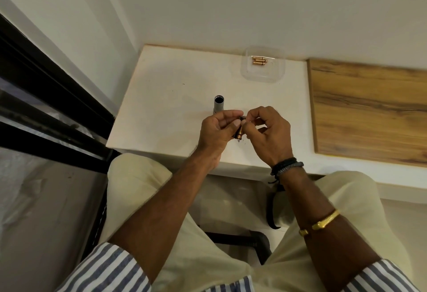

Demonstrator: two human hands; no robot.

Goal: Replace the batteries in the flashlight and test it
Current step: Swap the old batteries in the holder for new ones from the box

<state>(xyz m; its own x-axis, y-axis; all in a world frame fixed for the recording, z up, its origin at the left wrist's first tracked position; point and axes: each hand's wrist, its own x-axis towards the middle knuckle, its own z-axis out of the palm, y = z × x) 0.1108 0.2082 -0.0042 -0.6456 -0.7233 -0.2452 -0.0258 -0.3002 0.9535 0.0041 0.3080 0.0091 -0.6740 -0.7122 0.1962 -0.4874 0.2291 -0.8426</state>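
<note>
The grey flashlight body (218, 105) stands upright on the white table (166, 97), its open dark end facing up. Just in front of it my left hand (216, 133) grips a small dark holder with copper-coloured batteries (239, 132) in it, tilted, its lower end close to the tabletop. My right hand (268, 131) pinches the top end of that same holder with thumb and forefinger. Both hands hide most of the holder. A few copper-coloured batteries (259, 61) lie in a clear plastic box (263, 74) at the back of the table.
A wooden board (369, 111) lies on the right, next to the white table. Walls close the back and left. A dark window frame (53, 97) runs along the left. My knees in light trousers sit below the table's front edge.
</note>
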